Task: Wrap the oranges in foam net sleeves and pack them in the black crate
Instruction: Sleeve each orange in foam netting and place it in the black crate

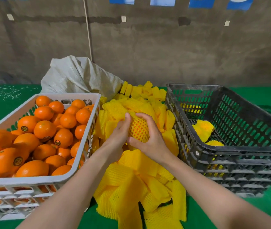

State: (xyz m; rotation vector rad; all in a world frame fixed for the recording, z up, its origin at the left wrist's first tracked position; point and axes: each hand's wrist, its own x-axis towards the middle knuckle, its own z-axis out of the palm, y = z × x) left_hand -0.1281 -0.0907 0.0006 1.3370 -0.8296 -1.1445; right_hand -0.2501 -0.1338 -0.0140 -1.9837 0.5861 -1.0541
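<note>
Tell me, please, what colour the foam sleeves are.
Yellow sleeves, clearest in the head view.

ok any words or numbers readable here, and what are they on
"2": round white sticker on the black crate
the labels on the oranges: too blurred to read
the blue posters on the wall: cut off, nothing readable

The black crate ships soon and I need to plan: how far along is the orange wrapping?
Early. Done: two wrapped oranges show in the black crate, with much of its floor bare. In hand: the left hand and right hand grip one sleeved orange above the sleeve pile. Left: the white crate is heaped with bare oranges.
</note>
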